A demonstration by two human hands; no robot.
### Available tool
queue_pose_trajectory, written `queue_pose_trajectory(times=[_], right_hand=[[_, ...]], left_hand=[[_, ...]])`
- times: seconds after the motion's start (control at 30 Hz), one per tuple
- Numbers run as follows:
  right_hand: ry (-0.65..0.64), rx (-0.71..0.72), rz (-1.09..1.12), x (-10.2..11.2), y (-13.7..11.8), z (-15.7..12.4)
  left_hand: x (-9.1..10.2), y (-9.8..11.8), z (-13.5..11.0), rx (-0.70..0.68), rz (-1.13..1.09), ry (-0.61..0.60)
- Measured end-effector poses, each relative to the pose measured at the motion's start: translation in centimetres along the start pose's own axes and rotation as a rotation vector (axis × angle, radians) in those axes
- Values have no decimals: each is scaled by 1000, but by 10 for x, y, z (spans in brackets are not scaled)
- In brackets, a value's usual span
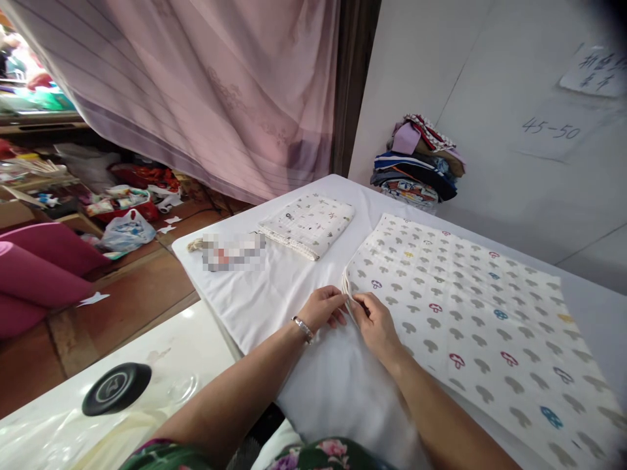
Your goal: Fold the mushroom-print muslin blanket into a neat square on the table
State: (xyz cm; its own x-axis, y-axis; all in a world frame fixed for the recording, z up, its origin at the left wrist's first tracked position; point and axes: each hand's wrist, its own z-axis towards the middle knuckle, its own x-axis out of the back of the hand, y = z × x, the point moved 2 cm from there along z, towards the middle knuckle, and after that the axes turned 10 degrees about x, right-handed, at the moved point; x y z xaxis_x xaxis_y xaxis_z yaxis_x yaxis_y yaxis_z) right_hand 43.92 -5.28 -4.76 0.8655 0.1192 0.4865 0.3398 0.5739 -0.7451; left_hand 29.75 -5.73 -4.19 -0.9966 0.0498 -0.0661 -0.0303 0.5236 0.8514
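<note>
Near the center of the frame, I see the left hand and the right hand nearly meeting, thumbs and fingers closed in a pinch on the layered edge of a white mushroom-print cloth. It lies across the right half of the frame on a white-covered table; a bracelet circles the left wrist. Just left of the cloth's far end, I spot a smaller folded printed cloth.

At upper right, I read "45-50" handwritten on a paper sheet on the pale wall. Above it, a second note carries characters I cannot make out with certainty. A black round object at lower left bears a mark too small for me to read.

Pixelation covers most of an item left of center, leaving a cream tuft exposed. The mushroom-print cloth runs out of frame at lower right, and the blurred scene at far upper left is partly screened from me by a pink curtain.
</note>
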Motion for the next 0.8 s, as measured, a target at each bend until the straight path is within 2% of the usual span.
queue_pose_trajectory(times=[0.23,0.4,0.6,0.8], right_hand=[[70,-62,15,1,0,-2],[166,23,-37,4,-2,-3],[7,112,-102,-2,-3,-4],[-2,122,-117,-1,-8,-5]], left_hand=[[1,-2,3,28,-4,4],[0,-2,2,31,-23,19],[0,-5,2,-36,45,44],[1,-6,4,-85,83,62]])
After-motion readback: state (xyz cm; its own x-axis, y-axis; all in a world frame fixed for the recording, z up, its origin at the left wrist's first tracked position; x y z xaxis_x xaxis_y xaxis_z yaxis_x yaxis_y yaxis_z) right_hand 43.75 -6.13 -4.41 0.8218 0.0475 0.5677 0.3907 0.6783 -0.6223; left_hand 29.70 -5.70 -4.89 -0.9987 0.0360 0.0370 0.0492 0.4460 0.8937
